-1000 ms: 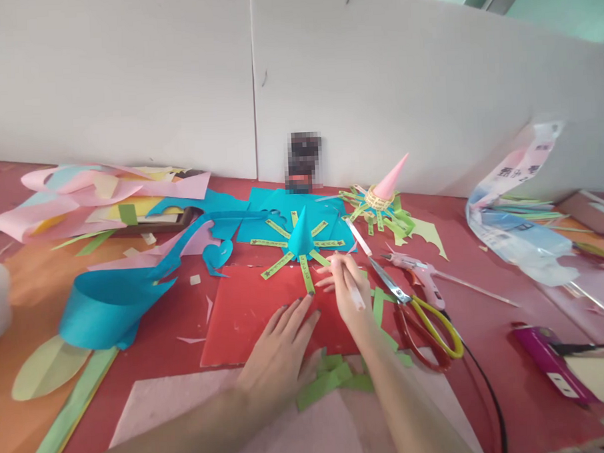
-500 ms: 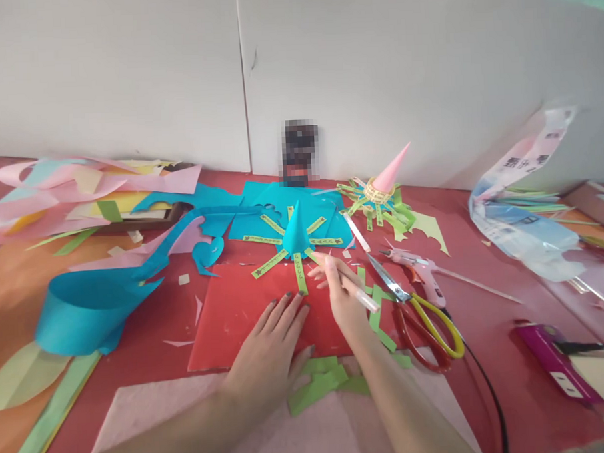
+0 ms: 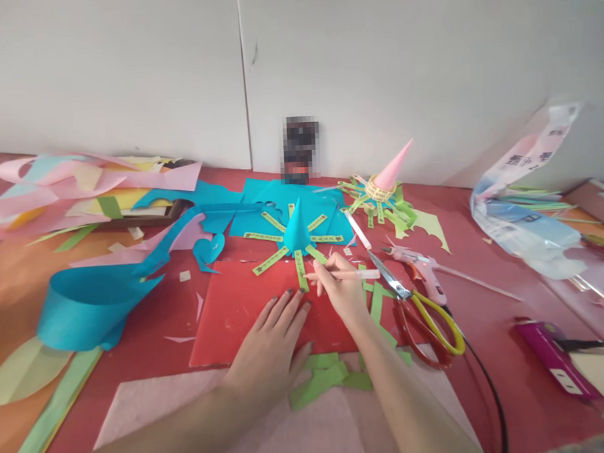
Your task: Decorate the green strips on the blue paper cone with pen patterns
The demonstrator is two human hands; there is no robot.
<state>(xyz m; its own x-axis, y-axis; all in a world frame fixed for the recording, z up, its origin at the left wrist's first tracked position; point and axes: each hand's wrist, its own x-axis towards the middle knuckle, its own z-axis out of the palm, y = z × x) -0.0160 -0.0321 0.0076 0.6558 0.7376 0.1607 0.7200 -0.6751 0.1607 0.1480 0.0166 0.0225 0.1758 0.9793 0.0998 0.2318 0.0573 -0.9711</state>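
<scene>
A slim pale-pink marker (image 3: 357, 275) is pinched in my right hand (image 3: 342, 291), its tip at a green paper strip (image 3: 300, 266) that points toward me. That strip is one of several fanning out from the base of a blue paper cone (image 3: 296, 228); most carry dark drawn marks and small stars. The strip to its right is partly behind my right hand. My left hand (image 3: 277, 334) lies flat, fingers stretched out, on a red board (image 3: 225, 310), with its fingertips by the end of the strip.
On the right lie scissors (image 3: 426, 321), a pink glue gun (image 3: 424, 268) and a purple power strip (image 3: 553, 362). A pink cone (image 3: 393, 166) with green strips stands behind. Left are a blue paper loop (image 3: 81, 323) and paper scraps (image 3: 40, 191). Green pieces (image 3: 319, 383) lie in front.
My right hand has moved slightly down, and the marker has swung nearly level, its tip now at the front strip. My left hand stays in place.
</scene>
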